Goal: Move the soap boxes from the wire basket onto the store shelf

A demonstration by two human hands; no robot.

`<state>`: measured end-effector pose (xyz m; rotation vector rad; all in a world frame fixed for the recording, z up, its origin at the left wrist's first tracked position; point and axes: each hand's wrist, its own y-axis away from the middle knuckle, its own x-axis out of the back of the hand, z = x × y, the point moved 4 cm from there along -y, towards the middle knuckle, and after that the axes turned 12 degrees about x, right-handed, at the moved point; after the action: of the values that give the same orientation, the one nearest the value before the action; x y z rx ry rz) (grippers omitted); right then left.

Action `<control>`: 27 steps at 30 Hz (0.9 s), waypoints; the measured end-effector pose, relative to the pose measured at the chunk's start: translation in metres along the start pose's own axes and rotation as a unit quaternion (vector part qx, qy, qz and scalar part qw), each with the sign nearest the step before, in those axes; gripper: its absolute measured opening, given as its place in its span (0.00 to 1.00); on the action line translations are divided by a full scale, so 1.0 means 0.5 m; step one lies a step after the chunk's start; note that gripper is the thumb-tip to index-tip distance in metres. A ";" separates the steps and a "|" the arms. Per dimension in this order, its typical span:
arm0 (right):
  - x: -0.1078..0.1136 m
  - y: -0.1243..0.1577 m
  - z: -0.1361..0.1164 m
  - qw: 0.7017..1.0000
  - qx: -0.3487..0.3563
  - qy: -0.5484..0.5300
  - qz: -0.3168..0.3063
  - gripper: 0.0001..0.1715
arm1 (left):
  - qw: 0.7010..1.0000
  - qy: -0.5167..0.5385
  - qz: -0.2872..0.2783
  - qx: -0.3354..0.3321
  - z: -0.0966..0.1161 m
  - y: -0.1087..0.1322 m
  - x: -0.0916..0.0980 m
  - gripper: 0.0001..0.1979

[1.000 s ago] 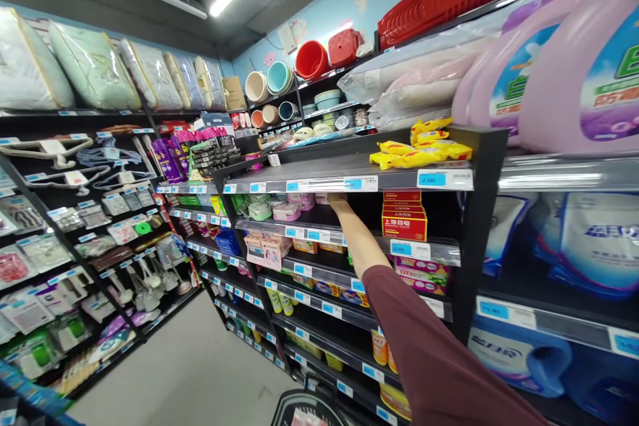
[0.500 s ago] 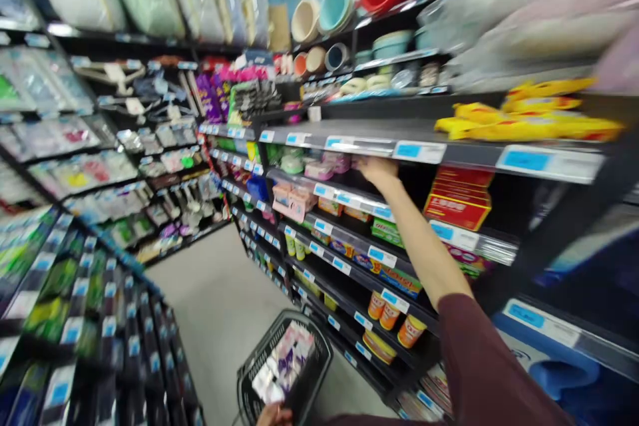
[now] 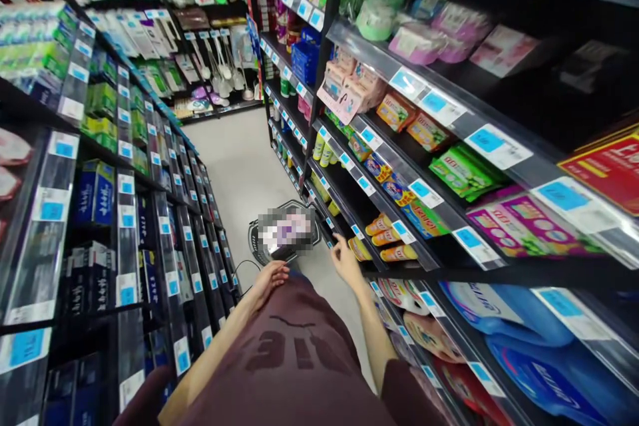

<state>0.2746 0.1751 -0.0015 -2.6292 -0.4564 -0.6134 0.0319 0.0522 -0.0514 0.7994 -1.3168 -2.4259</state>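
Observation:
My left hand [image 3: 272,275] is in front of my shirt, just below the near edge of a dark shopping basket [image 3: 253,239]. Its fingers are curled together, and what they hold, if anything, is hidden. Inside the basket, white and purple packages are blurred out. My right hand [image 3: 345,261] is lowered beside the right-hand shelves, its fingers loosely bent and apart with nothing between them. Orange-yellow containers [image 3: 387,237] stand on a low shelf close to it. Higher up are pink and purple packages [image 3: 414,41] and a white-pink box [image 3: 506,51].
Shelving with price tags [image 3: 369,186] lines the right side, with blue packages [image 3: 549,373] at lower right. On the left, racks [image 3: 124,213] hold small boxes. Grey floor [image 3: 224,160] runs between them to a wall of hanging utensils [image 3: 219,66].
My right hand has come out of the upper right shelf and dropped low, near my body. The view has tilted down, and my left hand now shows more fully beside the basket.

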 end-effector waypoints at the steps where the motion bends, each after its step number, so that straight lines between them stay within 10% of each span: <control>1: -0.039 0.039 0.026 1.000 -0.021 -0.009 -0.013 0.26 | 1.000 0.015 0.007 0.004 0.002 -0.002 0.002 0.13; 7: -0.170 0.185 0.121 0.977 -0.182 -0.093 -0.056 0.29 | 0.992 0.118 0.030 0.033 0.019 -0.020 0.020 0.05; 15: -0.202 0.115 0.246 0.958 -0.284 -0.034 -0.033 0.33 | 0.951 0.302 0.056 0.041 -0.021 0.029 0.069 0.08; 20: -0.283 0.049 0.388 0.950 -0.307 0.024 -0.048 0.33 | 0.911 0.382 0.138 0.073 -0.147 0.027 0.141 0.13; 27: -0.442 -0.075 0.667 0.940 -0.314 0.108 -0.075 0.37 | 0.837 0.489 0.183 0.164 -0.438 -0.017 0.319 0.15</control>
<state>0.1877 0.3086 -0.3703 -3.0738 -0.4499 -1.2614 0.0301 -0.1689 -0.2079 1.4364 -1.2480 -1.1576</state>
